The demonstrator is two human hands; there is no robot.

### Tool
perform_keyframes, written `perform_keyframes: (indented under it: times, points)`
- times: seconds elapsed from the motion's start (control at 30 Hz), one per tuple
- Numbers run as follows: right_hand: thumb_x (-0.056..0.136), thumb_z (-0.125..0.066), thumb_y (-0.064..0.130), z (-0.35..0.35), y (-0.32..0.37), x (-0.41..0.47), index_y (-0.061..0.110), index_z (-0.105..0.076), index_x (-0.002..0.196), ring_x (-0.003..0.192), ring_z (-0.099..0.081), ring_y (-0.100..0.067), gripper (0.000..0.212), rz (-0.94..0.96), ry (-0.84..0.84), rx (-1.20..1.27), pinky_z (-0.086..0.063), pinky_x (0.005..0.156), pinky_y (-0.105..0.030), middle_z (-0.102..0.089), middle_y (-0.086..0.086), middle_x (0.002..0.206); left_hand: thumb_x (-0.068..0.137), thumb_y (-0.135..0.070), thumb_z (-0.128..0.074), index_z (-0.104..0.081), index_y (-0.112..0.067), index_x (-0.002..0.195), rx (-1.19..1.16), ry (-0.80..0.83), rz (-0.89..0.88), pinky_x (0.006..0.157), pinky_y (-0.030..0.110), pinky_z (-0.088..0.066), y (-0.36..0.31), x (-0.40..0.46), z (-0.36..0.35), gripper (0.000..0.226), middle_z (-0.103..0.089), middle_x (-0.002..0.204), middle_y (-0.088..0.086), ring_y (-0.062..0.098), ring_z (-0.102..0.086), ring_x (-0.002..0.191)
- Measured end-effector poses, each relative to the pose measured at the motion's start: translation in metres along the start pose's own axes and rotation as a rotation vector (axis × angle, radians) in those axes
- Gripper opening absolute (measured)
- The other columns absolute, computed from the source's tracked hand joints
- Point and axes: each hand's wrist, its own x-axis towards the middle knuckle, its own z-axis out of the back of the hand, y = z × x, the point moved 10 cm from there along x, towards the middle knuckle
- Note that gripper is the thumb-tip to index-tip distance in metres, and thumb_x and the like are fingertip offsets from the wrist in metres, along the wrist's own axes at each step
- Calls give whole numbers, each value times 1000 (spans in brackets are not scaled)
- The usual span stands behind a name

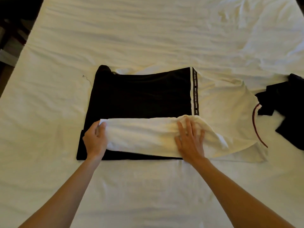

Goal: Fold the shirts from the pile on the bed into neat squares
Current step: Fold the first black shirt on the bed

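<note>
The left hand (95, 140) pinches the shirt's (139, 96) white folded strip. The right hand (190, 139) lies spread flat on it. A dark garment (286, 102), possibly another shirt, lies beside the shirt's collar.

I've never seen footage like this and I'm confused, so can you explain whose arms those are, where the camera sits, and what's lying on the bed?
There is no machine here. The one picture comes from a camera worn on a person's head, looking down at their bare arms. On the white bed lies a black-and-white shirt spread flat. The left hand grips the end of a white flap folded over the black part, and the right hand presses flat on it. Dark clothing lies at the right edge.
</note>
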Motion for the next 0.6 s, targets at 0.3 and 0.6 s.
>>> perform_keyframes:
  times: [0.3, 0.6]
  points:
    - [89, -21, 77, -12, -17, -26, 37, 1, 158, 149, 20, -39, 82, -30, -15, -73, 8, 108, -77, 16, -5, 165, 98, -19, -56, -55, -8, 80, 101, 10, -23, 58, 36, -30, 22, 0, -5, 22, -47, 63, 2, 21, -43, 62]
    - [84, -10, 83, 0, -76, -34, 38, 14, 155, 149, 24, -34, 87, -170, 15, -45, 7, 109, -74, 25, -3, 163, 97, -26, -59, -46, -3, 136, 402, -219, 117, 97, 57, -39, 16, -32, -22, 47, -47, 136, 23, 43, -43, 126]
